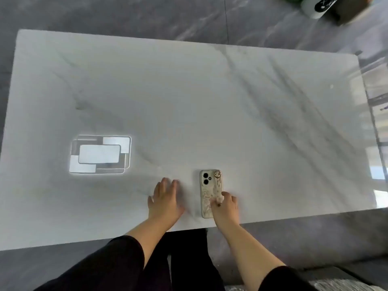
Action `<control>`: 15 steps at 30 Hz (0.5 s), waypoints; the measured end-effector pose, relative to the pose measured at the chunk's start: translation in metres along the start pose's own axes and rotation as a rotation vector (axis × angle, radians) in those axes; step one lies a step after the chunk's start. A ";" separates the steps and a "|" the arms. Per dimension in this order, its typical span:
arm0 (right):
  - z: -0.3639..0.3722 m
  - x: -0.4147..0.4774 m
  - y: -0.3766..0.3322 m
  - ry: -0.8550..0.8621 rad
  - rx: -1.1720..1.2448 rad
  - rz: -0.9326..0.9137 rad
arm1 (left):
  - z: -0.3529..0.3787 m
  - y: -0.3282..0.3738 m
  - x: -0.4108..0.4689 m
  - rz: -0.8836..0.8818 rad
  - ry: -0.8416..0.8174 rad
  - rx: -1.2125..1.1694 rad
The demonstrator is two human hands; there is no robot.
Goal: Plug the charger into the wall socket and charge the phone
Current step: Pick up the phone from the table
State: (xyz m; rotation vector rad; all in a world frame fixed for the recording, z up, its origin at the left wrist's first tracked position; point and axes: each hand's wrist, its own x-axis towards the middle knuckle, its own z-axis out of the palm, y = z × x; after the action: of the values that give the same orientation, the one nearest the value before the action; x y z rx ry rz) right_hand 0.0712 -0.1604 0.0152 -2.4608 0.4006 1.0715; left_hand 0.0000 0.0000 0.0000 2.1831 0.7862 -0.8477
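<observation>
A phone (209,190) in a pale patterned case lies face down near the front edge of the white marble table (189,97), camera lenses and a gold ring at its far end. My right hand (225,206) rests on the phone's near right part, fingers curled over it. My left hand (165,200) lies flat on the table a little to the left of the phone, fingers spread and holding nothing. No charger, cable or wall socket is in view.
A bright reflection of a ceiling lamp (100,154) shows on the table's left part. Dark grey tiled floor (147,15) surrounds the table. A white and black object (317,6) sits on the floor at the top right.
</observation>
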 end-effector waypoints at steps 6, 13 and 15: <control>0.038 0.030 0.002 0.166 -0.031 0.090 | 0.035 0.000 0.041 0.047 -0.044 0.235; 0.066 0.034 0.022 0.321 -0.148 -0.008 | 0.050 -0.007 0.058 -0.005 -0.110 0.258; 0.067 0.036 0.025 0.346 -0.120 -0.049 | 0.051 -0.008 0.058 -0.003 -0.107 0.265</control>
State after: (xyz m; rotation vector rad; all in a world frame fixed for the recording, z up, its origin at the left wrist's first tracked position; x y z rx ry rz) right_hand 0.0434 -0.1530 -0.0592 -2.7543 0.3865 0.6644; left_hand 0.0122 -0.0162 -0.0753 2.3412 0.6548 -1.1148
